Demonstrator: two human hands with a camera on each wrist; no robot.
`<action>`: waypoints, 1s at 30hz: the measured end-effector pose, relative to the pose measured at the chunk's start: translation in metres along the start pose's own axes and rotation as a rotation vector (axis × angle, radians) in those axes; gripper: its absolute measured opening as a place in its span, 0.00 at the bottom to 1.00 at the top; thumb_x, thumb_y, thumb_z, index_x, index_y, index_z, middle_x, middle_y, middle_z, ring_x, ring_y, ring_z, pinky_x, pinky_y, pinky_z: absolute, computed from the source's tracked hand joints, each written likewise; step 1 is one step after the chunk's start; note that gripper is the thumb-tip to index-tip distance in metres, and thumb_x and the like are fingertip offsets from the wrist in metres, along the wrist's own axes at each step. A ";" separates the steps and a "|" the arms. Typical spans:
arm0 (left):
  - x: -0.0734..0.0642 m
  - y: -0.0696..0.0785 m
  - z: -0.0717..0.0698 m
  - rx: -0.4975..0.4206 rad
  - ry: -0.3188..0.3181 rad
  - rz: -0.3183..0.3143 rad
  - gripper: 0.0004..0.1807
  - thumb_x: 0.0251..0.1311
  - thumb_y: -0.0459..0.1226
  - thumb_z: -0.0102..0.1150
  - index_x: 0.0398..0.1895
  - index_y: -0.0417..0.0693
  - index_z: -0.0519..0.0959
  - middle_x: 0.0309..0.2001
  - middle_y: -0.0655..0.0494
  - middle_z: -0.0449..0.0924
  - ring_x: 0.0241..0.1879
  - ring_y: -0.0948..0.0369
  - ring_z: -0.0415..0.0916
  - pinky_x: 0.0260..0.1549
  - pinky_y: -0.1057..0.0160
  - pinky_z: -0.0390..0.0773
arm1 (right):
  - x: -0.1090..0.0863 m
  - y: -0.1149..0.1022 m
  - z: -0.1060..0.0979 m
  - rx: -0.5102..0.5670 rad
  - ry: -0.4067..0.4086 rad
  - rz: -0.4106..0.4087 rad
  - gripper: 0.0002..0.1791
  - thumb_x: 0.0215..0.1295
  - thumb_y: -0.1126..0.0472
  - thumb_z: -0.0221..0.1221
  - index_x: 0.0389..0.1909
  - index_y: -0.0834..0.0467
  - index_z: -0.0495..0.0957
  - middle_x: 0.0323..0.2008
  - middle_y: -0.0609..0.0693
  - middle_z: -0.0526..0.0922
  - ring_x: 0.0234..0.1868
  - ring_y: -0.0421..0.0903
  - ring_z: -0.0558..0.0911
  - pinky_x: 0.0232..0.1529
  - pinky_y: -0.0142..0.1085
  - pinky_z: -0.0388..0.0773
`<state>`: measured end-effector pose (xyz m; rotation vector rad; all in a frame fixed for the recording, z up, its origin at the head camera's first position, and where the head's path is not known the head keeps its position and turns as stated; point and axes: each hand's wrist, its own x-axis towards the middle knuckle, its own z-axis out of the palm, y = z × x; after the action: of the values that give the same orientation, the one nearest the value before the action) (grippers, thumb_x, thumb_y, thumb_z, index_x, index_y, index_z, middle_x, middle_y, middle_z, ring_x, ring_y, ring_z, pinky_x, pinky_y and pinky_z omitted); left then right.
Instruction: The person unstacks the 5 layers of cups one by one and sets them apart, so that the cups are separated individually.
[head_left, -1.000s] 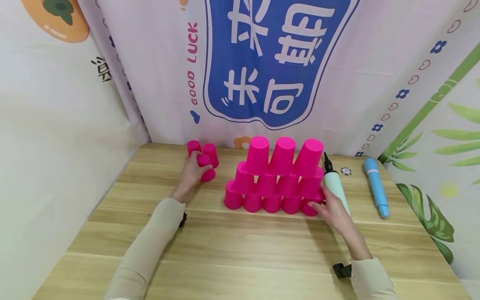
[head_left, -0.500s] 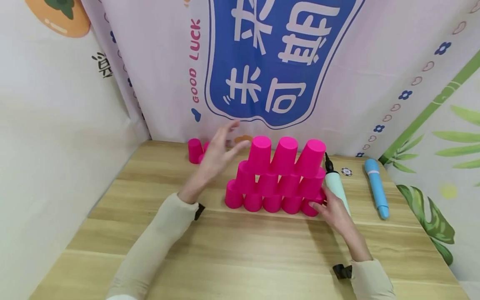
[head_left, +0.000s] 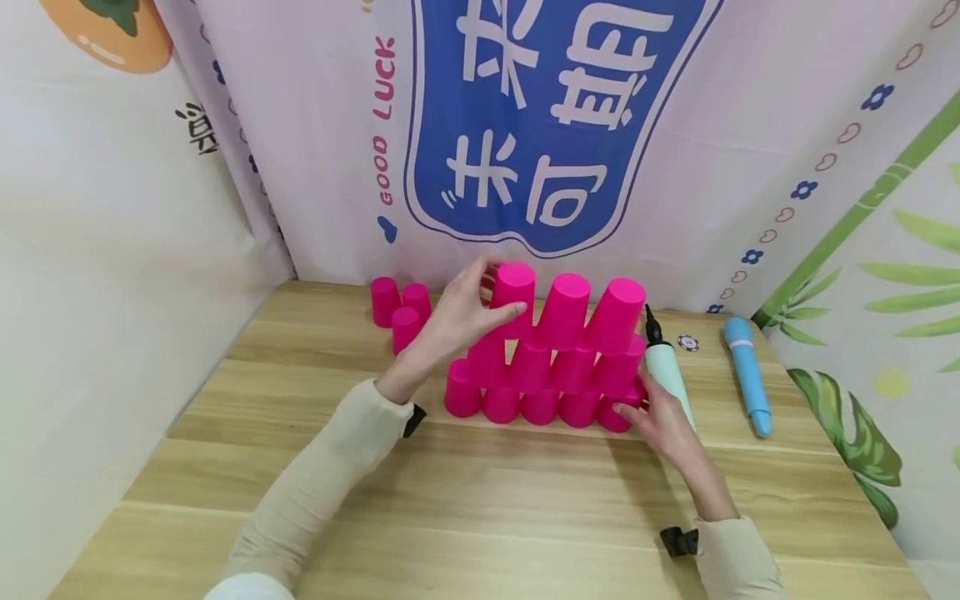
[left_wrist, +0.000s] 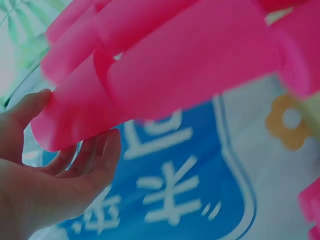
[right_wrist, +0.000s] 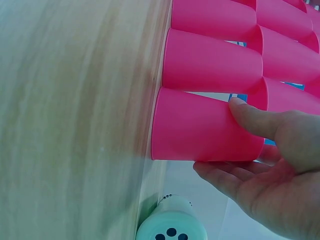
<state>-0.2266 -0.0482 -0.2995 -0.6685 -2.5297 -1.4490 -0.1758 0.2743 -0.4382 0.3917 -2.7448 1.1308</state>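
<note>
Pink cups stand upside down in a three-row stack on the wooden table. At the left end of the top row, my left hand (head_left: 457, 315) holds a pink cup (head_left: 513, 287), thumb in front and fingers behind. That cup's top sits slightly higher than its two neighbours, and in the left wrist view its open rim (left_wrist: 102, 75) shows a gap at one side. My right hand (head_left: 666, 421) grips the bottom row's right-end cup (right_wrist: 205, 127) between thumb and fingers. Three loose pink cups (head_left: 406, 329) stand behind my left forearm, apart from the stack.
Right of the stack lies a pale green pump (head_left: 670, 377) with a black nozzle, close to my right hand. Farther right are a round chip (head_left: 687, 342) and a blue cylindrical tool (head_left: 747, 377). A printed curtain (head_left: 315, 150) hangs along the table's back edge.
My left hand has left the loose cups, moved right and up, and taken hold of the top row's left cup, which has risen slightly. My right hand has stayed at its cup.
</note>
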 end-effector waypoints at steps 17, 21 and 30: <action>-0.061 -0.078 -0.067 0.077 0.158 -0.204 0.34 0.57 0.34 0.64 0.61 0.33 0.58 0.54 0.37 0.68 0.53 0.44 0.68 0.48 0.47 0.77 | 0.002 0.001 -0.002 0.001 -0.028 0.020 0.34 0.62 0.68 0.63 0.66 0.69 0.60 0.51 0.66 0.77 0.51 0.62 0.78 0.50 0.52 0.78; -0.075 -0.106 -0.055 0.148 0.112 -0.248 0.34 0.58 0.34 0.63 0.61 0.31 0.57 0.54 0.35 0.67 0.52 0.43 0.69 0.49 0.47 0.77 | 0.001 0.002 -0.002 0.003 -0.023 0.023 0.33 0.62 0.67 0.63 0.66 0.69 0.61 0.50 0.66 0.77 0.51 0.61 0.78 0.50 0.52 0.78; -0.085 -0.144 -0.031 0.181 0.084 -0.297 0.33 0.54 0.30 0.64 0.60 0.29 0.59 0.54 0.33 0.68 0.54 0.42 0.69 0.55 0.44 0.71 | 0.001 0.001 -0.001 0.004 -0.023 0.022 0.32 0.62 0.68 0.62 0.65 0.69 0.62 0.48 0.65 0.78 0.49 0.60 0.79 0.50 0.52 0.78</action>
<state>-0.2182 -0.1627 -0.4246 -0.2056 -2.7377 -1.2726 -0.1766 0.2754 -0.4375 0.3790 -2.7735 1.1448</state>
